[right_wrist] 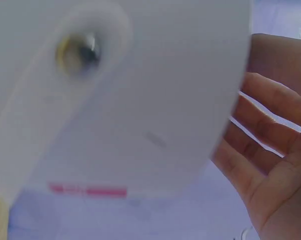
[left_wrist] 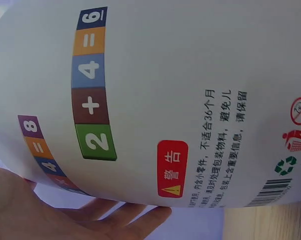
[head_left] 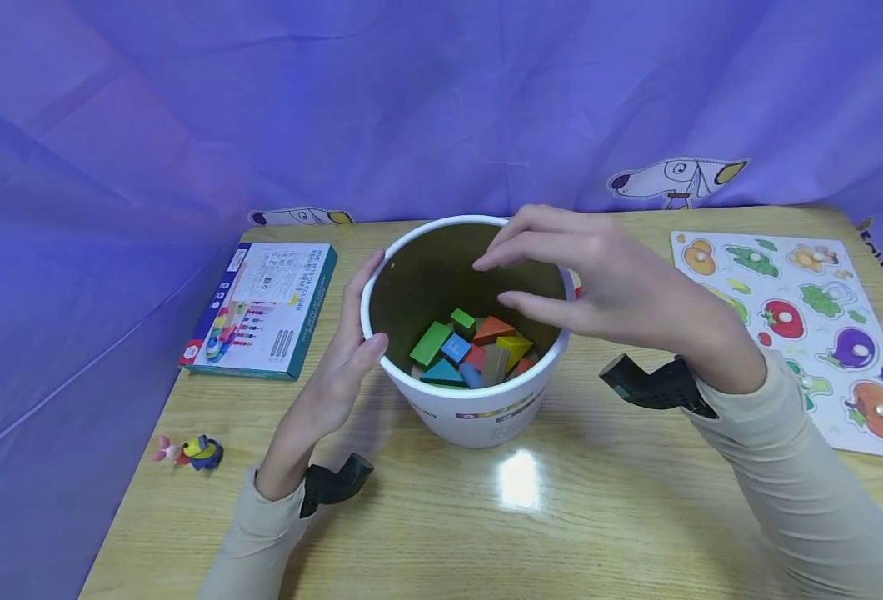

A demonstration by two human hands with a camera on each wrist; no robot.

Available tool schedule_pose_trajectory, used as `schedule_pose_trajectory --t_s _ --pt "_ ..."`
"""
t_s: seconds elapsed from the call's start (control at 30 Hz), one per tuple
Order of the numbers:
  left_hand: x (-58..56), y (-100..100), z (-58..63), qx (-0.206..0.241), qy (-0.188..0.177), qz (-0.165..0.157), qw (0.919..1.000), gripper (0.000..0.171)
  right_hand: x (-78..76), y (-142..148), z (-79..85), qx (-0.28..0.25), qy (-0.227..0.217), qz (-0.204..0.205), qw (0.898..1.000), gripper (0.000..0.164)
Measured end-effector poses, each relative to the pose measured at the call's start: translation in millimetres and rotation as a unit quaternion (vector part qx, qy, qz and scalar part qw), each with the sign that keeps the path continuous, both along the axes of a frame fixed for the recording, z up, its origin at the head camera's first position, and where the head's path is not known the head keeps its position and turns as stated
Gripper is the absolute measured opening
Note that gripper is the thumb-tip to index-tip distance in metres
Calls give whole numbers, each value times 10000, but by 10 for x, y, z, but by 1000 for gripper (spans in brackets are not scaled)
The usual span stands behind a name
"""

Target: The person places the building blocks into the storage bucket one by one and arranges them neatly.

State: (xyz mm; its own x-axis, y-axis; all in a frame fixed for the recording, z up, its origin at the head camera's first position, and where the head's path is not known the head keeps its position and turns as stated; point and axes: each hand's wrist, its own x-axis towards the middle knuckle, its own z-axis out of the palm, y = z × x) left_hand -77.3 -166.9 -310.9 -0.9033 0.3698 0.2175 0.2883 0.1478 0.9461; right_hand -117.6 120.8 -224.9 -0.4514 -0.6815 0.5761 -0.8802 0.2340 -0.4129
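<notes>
A white bucket (head_left: 479, 417) with coloured sums printed on its side stands on the table. Inside, at the bottom, lie several wooden blocks (head_left: 431, 343), green, blue, red, yellow and plain. My left hand (head_left: 336, 375) holds the bucket's left side, thumb at the rim and fingers along the outer wall. In the left wrist view those fingers (left_wrist: 135, 220) show at the bucket's edge. Over the right rim is my right hand (head_left: 569, 271), fingers and thumb spread apart above the mouth, with nothing between them. The right wrist view shows the bucket's handle (right_wrist: 45, 105) and its round fastening.
A boxed toy set (head_left: 261, 308) lies at the back left, and small toy figures (head_left: 190, 452) near the left edge. On the right is a vegetable puzzle board (head_left: 809, 333). Behind the table hangs a purple curtain (head_left: 441, 108) with dog drawings.
</notes>
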Motion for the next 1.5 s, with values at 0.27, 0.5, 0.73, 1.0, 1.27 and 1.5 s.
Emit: schedule_pose_trajectory --t_s 0.27,0.5,0.73,1.0,1.27,1.5 --pt "0 2 -3 -63 168 -97 9998 70 -121 436 -127 -195 -233 -1272 9914 32" --pt "-2 14 -29 -78 207 -57 9997 70 -334 988 -617 535 -1340 -2545 9562 26" --pt "-17 25 -37 11 205 -57 9998 73 -554 1303 -1163 1679 -2883 -3103 8902 34" --pt "-9 25 -45 92 168 -37 9998 77 -630 1286 -1446 1593 -3134 -3369 8734 27" --pt "-3 27 -61 168 203 -100 9996 78 -627 1277 -1551 1672 -3165 -3489 8661 28" --pt "-8 24 -55 150 195 -62 9997 80 -558 1277 -1387 1553 -2996 -3589 8702 32"
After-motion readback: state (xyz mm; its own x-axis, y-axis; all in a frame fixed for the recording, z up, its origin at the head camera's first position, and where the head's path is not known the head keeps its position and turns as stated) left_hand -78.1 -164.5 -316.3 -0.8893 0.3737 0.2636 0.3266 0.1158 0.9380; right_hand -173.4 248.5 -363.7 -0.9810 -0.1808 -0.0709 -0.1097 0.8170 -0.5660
